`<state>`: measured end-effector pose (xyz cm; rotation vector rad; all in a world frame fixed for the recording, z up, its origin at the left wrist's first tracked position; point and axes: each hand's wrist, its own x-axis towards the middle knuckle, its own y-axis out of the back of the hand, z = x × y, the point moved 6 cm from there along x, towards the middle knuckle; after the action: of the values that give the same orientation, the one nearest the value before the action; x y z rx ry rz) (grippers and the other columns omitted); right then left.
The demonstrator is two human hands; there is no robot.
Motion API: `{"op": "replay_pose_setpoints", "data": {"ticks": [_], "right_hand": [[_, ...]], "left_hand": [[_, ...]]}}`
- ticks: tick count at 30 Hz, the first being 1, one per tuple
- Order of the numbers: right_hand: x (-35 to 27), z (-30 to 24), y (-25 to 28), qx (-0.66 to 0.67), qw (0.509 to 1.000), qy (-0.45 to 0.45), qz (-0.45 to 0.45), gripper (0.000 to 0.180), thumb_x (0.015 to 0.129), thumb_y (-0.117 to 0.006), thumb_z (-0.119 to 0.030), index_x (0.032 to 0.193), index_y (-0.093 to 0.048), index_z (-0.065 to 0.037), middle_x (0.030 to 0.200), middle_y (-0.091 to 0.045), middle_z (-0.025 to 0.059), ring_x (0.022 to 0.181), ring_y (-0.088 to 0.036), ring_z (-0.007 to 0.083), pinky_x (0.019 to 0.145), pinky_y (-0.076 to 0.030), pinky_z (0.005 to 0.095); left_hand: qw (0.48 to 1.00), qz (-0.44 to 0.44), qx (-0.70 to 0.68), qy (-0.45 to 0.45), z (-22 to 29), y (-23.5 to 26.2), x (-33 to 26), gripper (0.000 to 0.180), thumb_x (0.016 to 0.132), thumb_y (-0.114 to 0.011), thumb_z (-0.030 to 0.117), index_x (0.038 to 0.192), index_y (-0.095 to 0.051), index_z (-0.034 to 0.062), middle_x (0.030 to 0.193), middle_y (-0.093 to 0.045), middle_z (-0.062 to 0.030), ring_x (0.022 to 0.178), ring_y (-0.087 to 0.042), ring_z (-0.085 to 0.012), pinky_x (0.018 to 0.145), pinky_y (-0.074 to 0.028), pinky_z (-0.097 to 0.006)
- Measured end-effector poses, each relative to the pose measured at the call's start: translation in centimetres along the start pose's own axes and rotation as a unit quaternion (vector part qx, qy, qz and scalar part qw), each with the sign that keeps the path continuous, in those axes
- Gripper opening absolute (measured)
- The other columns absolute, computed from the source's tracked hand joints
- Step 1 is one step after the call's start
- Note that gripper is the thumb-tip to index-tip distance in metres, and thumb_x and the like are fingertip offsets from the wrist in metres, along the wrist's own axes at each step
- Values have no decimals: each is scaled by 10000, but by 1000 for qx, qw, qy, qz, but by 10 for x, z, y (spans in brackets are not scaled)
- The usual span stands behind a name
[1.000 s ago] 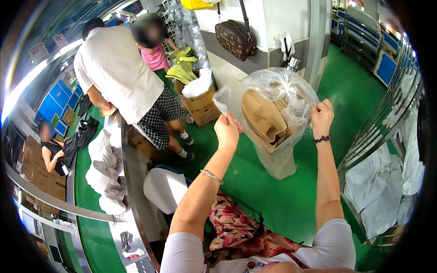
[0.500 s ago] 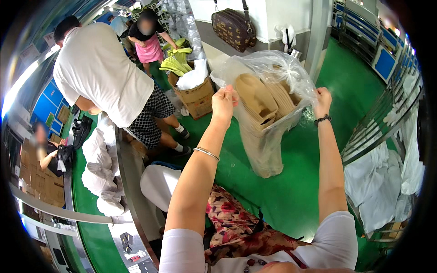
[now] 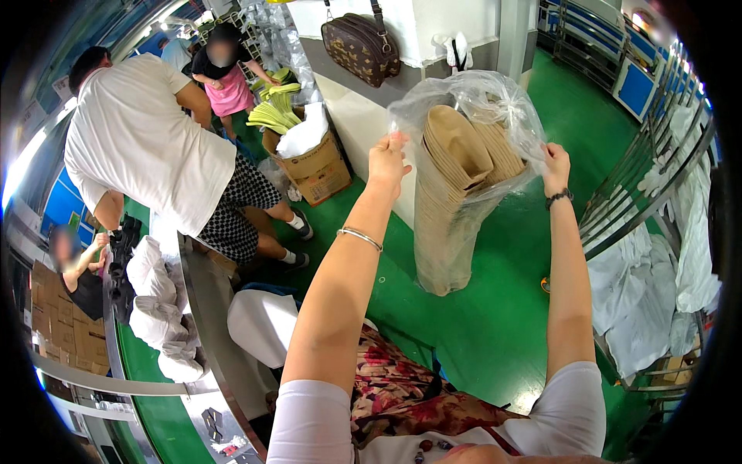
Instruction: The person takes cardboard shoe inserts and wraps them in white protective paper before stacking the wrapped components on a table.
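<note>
A tall clear plastic bag (image 3: 443, 267) stands on the green floor in front of me. Inside it are tan, nested, curved pieces (image 3: 457, 147) in two tight stacks; they look like moulded trays or liners, their exact kind unclear. My left hand (image 3: 388, 162), with a silver bangle on that arm, is closed at the left of the bag's mouth, thumb and finger pinching its film. At the right of the mouth, my right hand (image 3: 556, 168), with a dark beaded bracelet, grips the film too. Between them the mouth is spread, its film bunched at the back.
A cardboard box (image 3: 315, 174) with yellow-green pieces stands beyond my left hand. A person in a white shirt (image 3: 154, 139) bends over the metal-edged line (image 3: 209, 325) at left. A wire rack (image 3: 645, 193) with white bags is at right; a brown handbag (image 3: 362, 50) hangs ahead.
My view has shifted, and the bag now stands more upright with its stacks closer together. Both hands keep at its mouth. The white-shirted person has moved an arm.
</note>
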<state>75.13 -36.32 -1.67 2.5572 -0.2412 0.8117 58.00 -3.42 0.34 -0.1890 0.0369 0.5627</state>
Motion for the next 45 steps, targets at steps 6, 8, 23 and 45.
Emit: {"op": "replay_pose_setpoints", "data": {"ticks": [6,8,23,45], "right_hand": [[27,-50,42,-25,994,86,68,139,769,-605,-111,857,-593,-4,832,-608,84,725,-562,232,659,-438,325],[4,-116,54,-26,968,210,138,182,766,-591,-76,939,-594,-19,885,-624,85,775,-593,239,687,-462,319],[11,-80,-85,-211,954,105,-185,318,768,-603,-280,884,-544,11,866,-610,235,847,-572,395,739,-451,459],[0,-128,-45,244,798,-80,-545,249,795,-662,-116,960,-592,57,862,-635,55,741,-579,82,676,-472,226]], "left_hand": [[1000,-14,-13,11,3,-2,2,367,963,-412,290,1047,-529,-48,987,-542,-136,869,-561,-239,777,-525,-375],[1000,-16,-6,17,0,2,1,370,961,-416,291,1042,-533,-50,955,-551,-142,851,-572,-235,769,-528,-365],[974,55,208,-70,-7,21,-5,449,908,-511,346,1108,-515,-57,974,-592,-206,878,-597,-267,805,-481,-363],[969,-80,225,-67,-16,-15,-32,766,904,-512,367,1418,-60,21,1387,-280,-244,1211,-415,-295,872,-481,-362]]}}
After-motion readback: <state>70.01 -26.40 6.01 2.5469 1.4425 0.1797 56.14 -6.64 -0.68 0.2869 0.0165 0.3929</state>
